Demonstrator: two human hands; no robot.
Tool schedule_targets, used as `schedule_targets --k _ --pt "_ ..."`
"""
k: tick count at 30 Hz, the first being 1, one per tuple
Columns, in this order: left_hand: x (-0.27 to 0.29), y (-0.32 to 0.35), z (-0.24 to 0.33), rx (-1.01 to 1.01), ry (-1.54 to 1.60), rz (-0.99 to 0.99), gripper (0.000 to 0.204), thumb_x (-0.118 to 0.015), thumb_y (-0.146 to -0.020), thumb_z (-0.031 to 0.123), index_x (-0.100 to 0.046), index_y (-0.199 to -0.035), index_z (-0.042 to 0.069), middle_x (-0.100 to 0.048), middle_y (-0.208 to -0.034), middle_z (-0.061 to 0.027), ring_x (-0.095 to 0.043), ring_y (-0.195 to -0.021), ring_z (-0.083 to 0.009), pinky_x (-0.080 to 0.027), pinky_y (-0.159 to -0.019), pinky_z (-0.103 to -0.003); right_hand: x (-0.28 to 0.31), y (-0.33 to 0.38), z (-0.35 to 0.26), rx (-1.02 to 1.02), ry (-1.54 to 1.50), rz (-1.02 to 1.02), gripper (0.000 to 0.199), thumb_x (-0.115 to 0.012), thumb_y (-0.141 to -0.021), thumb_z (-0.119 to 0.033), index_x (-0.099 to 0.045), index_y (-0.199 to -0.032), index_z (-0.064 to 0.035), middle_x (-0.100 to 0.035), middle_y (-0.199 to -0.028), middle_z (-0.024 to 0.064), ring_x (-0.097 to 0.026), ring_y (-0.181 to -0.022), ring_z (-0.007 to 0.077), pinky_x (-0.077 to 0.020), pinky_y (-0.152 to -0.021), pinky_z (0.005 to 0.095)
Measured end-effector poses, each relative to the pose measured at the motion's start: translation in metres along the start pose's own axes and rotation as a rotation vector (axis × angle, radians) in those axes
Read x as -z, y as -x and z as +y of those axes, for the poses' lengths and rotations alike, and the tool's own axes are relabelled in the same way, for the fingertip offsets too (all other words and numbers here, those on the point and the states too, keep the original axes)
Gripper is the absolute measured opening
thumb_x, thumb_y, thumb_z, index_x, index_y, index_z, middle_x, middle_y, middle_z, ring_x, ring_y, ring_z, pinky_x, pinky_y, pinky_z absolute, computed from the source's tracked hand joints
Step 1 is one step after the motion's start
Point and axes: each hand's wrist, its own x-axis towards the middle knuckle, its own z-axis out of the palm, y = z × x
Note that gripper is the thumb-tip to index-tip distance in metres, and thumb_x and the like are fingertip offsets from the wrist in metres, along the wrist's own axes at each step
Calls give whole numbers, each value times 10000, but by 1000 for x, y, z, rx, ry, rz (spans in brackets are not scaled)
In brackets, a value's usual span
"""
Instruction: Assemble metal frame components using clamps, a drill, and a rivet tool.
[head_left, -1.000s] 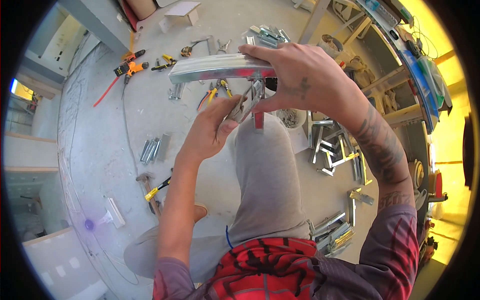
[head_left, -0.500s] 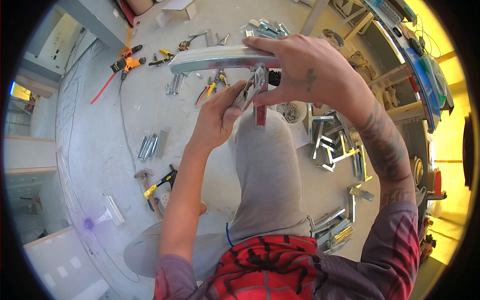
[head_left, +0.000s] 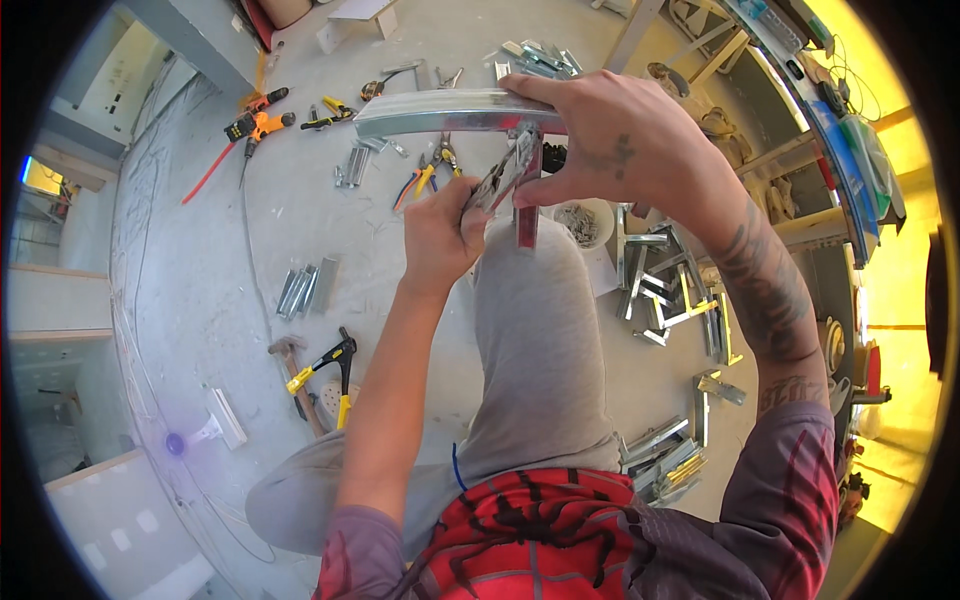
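Observation:
My right hand (head_left: 620,150) grips a long bent piece of galvanised metal channel (head_left: 440,112), held level above my knee. My left hand (head_left: 445,230) is closed around the handles of a plier-like tool (head_left: 505,172), whose jaws bite the channel's edge just below my right fingers. One red-coated handle (head_left: 527,215) of the tool hangs down. I sit on the concrete floor with one grey-trousered leg (head_left: 540,330) stretched out under the work.
Cut metal pieces lie right of my leg (head_left: 670,290) and by my hip (head_left: 665,460). A white bowl of screws (head_left: 580,222) sits near my knee. A hammer and yellow-handled pliers (head_left: 320,370), snips (head_left: 425,175) and an orange drill (head_left: 258,118) lie to the left.
Both hands with the channel and the tool have shifted slightly up and right in view; the tool's jaws stay on the channel edge and the grips are unchanged.

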Motion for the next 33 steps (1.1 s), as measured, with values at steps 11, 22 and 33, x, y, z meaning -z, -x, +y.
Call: schedule_targets --k 11,22,33 --pt "23 34 -25 237 -77 269 432 -459 -1000 411 -598 -851 31 -524 -581 -82 -549 -505 -197 -404 -499 -298 14 -10 -53 280 209 546 774 -851 -590 -318 -598 -1292 -113 -648 -1051 128 -627 -986 291 -494 -818 396" --pt "-45 357 -183 1376 -174 296 459 -434 -996 415 -513 -966 -36 -640 -837 -291 -615 -835 -490 -461 -730 -551 -141 -70 -102 269 -415 -39 422 -728 -798 -281 -649 -1187 -138 -635 -989 110 -624 -879 300 -506 -772 390" --pt "11 275 -124 1317 43 -551 637 -441 -938 500 -553 -1241 -49 -582 -1240 -263 -556 -1159 -397 -431 -989 -456 -152 -69 -113 259 -315 -357 381 -730 -791 -277 -663 -1106 -74 -651 -827 124 -637 -775 287 -501 -718 380"
